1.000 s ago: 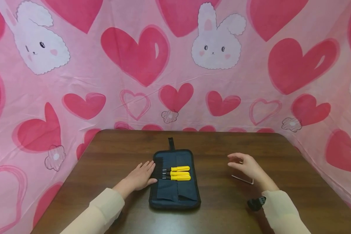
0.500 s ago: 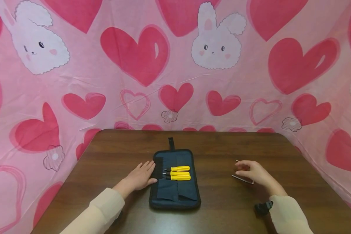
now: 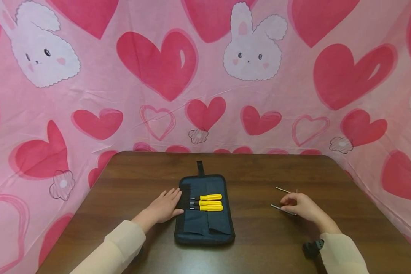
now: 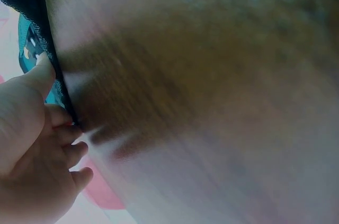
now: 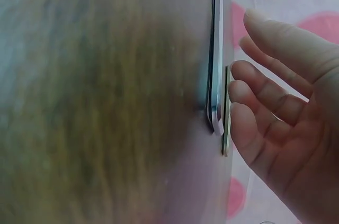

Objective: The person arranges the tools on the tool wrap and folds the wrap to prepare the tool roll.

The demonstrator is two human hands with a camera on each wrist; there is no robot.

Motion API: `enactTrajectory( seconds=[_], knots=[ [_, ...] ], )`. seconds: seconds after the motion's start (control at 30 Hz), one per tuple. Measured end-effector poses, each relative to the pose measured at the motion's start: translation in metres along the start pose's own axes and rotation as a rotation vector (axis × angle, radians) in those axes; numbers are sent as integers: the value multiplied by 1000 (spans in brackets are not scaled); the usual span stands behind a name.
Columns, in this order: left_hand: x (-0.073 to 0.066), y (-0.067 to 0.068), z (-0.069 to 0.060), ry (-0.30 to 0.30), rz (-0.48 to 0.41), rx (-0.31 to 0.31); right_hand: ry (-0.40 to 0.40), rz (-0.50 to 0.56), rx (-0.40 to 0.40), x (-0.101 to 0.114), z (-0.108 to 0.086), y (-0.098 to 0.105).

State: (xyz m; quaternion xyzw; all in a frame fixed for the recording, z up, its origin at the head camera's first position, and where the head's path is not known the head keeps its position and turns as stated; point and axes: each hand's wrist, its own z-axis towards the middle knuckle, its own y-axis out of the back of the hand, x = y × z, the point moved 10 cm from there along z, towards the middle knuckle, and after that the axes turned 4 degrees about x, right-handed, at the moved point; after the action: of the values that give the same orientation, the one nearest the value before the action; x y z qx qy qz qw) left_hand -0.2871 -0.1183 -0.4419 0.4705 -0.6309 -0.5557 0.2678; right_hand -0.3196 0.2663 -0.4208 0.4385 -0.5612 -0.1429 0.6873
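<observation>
Resting left hand (image 3: 162, 207) flat, gripping nothing, on the left edge of the tool roll (image 3: 196, 222); over right, poising right hand (image 3: 306, 207), loosely curved, seemingly empty, by the near hex key (image 3: 277, 208); apparently at pickup, calling for a pinch!

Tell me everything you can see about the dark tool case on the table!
The case is dark blue, looks like cloth, and has black edging. It lies opened out flat on the brown table, with its short black strap pointing away from the person. Two pockets sit at the near end. Three yellow-handled tools lie across its middle, metal shafts pointing left. The person's left hand touches its left edge.
</observation>
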Motion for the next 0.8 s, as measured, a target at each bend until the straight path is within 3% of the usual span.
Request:
enactTrajectory(
  seconds=[0.37, 0.8],
  knots=[
    [2, -2, 1, -3, -6, 2, 29, -32, 23, -2, -4, -2],
    [1, -1, 1, -3, 3, -2, -15, -39, 67, -12, -5, -6]
  ],
)
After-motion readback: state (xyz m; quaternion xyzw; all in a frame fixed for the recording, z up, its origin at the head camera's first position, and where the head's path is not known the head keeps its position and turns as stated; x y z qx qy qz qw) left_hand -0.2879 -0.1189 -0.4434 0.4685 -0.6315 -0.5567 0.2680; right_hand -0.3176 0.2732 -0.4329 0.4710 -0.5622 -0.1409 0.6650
